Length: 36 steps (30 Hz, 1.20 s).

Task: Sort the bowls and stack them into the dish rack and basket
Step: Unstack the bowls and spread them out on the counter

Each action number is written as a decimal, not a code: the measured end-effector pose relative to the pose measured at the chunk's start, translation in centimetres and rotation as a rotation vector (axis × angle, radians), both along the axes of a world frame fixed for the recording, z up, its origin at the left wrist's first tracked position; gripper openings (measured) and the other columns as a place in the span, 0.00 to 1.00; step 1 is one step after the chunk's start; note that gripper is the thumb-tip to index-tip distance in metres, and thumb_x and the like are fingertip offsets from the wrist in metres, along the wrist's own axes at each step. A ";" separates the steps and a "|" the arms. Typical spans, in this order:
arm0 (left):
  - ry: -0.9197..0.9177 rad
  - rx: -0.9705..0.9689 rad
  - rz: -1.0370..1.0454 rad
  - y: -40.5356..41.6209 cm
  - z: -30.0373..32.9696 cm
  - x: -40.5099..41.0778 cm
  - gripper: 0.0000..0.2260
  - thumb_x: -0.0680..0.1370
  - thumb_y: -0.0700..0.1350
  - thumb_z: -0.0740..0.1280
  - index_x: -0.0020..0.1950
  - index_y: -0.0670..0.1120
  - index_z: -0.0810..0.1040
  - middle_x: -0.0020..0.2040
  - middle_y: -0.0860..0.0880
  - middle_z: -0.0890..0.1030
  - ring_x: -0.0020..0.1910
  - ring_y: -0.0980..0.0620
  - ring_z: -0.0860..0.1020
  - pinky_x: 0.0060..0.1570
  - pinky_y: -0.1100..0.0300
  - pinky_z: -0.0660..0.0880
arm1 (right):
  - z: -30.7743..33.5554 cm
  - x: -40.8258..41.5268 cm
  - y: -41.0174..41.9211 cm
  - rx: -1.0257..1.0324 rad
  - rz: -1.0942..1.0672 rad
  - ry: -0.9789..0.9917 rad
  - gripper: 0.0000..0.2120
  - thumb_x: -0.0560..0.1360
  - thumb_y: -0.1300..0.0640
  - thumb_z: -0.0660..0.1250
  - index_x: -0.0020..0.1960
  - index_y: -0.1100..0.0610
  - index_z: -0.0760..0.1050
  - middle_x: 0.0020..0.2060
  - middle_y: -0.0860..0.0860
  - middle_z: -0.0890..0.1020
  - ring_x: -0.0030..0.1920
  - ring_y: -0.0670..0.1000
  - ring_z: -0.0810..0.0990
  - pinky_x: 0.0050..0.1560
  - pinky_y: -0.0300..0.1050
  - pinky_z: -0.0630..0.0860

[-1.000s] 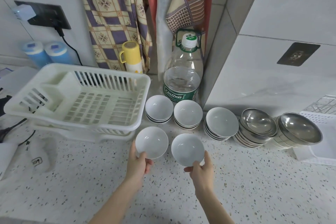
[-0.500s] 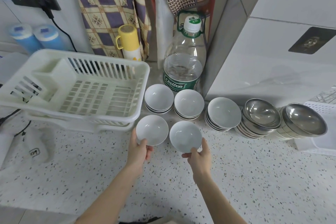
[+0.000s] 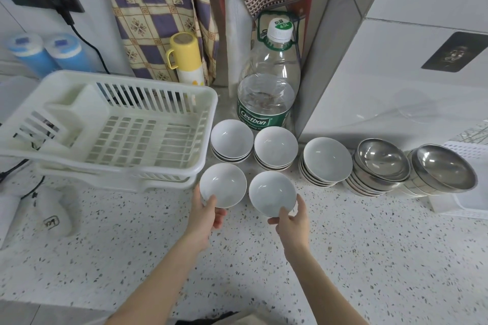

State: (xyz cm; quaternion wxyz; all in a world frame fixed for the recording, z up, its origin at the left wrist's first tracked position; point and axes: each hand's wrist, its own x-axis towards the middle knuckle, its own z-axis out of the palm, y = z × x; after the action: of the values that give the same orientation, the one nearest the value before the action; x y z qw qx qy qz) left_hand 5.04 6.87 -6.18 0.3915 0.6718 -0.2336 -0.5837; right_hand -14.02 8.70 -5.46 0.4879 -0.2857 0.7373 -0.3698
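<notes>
My left hand [image 3: 204, 215] grips the near rim of a small white bowl [image 3: 223, 183], held just off the front right corner of the white dish rack [image 3: 111, 124]. My right hand [image 3: 291, 221] pinches the near rim of a second white bowl [image 3: 272, 192] beside it. Behind them stand three stacks of white bowls [image 3: 231, 140] [image 3: 276, 146] [image 3: 327, 159]. Two stacks of steel bowls [image 3: 381, 161] [image 3: 445, 167] follow to the right. A white basket [image 3: 470, 206] lies at the right edge, partly hidden by the steel bowls.
A large clear water bottle [image 3: 268, 92] and a yellow flask [image 3: 186, 60] stand against the back wall. Hanging cloths [image 3: 158, 8] drape above them. Two blue-capped containers [image 3: 45, 54] and a plugged-in cable [image 3: 87, 42] are at the left. The speckled counter [image 3: 369, 258] stretches toward me.
Both hands, each holding its bowl, have edged slightly away from me toward the stacks; my head has tilted down a little. The stacks have not moved.
</notes>
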 end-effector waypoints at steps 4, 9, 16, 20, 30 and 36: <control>0.042 0.022 -0.021 -0.1 0.4 0.2 0.24 0.83 0.41 0.59 0.76 0.60 0.60 0.33 0.42 0.80 0.26 0.52 0.73 0.25 0.60 0.69 | 0.1 -0.1 0.0 0.011 0.006 -0.013 0.23 0.81 0.58 0.59 0.75 0.49 0.60 0.47 0.59 0.84 0.30 0.43 0.82 0.29 0.39 0.73; -0.091 0.027 -0.142 0.3 1.4 1.0 0.26 0.82 0.45 0.60 0.75 0.65 0.55 0.38 0.40 0.84 0.22 0.54 0.71 0.21 0.62 0.68 | 1.1 -0.9 -0.4 0.051 0.101 0.202 0.22 0.80 0.49 0.59 0.73 0.53 0.64 0.37 0.51 0.84 0.35 0.49 0.84 0.33 0.44 0.76; -0.465 -0.233 -0.222 0.7 3.1 0.6 0.24 0.82 0.50 0.61 0.77 0.54 0.59 0.34 0.50 0.83 0.23 0.59 0.76 0.25 0.65 0.72 | 3.8 -2.5 -2.7 -0.125 0.136 0.532 0.13 0.80 0.52 0.58 0.59 0.51 0.78 0.26 0.51 0.79 0.32 0.49 0.77 0.30 0.41 0.70; -0.308 -0.229 -0.133 -2.9 3.7 -1.3 0.28 0.82 0.50 0.62 0.80 0.51 0.55 0.38 0.48 0.84 0.23 0.60 0.75 0.26 0.66 0.72 | 4.4 -1.7 -6.0 -0.038 0.210 0.393 0.14 0.79 0.51 0.58 0.53 0.58 0.78 0.37 0.51 0.84 0.41 0.52 0.78 0.40 0.44 0.72; -0.143 -0.098 0.103 -9.6 2.3 -3.3 0.30 0.82 0.48 0.62 0.80 0.56 0.51 0.47 0.45 0.84 0.30 0.49 0.80 0.18 0.66 0.65 | 3.7 0.5 -11.1 0.089 0.044 0.201 0.15 0.78 0.48 0.59 0.48 0.61 0.72 0.33 0.52 0.83 0.44 0.54 0.76 0.55 0.55 0.77; -0.200 -0.108 0.059 -10.9 2.1 -2.7 0.27 0.78 0.38 0.63 0.75 0.53 0.63 0.63 0.46 0.78 0.27 0.56 0.80 0.19 0.70 0.67 | 3.5 1.5 -11.6 0.113 -0.002 0.304 0.21 0.77 0.52 0.60 0.67 0.60 0.67 0.59 0.58 0.79 0.60 0.62 0.76 0.59 0.56 0.75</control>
State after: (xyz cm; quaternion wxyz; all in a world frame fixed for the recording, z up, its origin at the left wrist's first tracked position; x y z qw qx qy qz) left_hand 2.36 -4.02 -4.03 0.4190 0.7112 -0.2826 -0.4885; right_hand -12.50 -2.90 -1.98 0.3855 -0.3099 0.8225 -0.2807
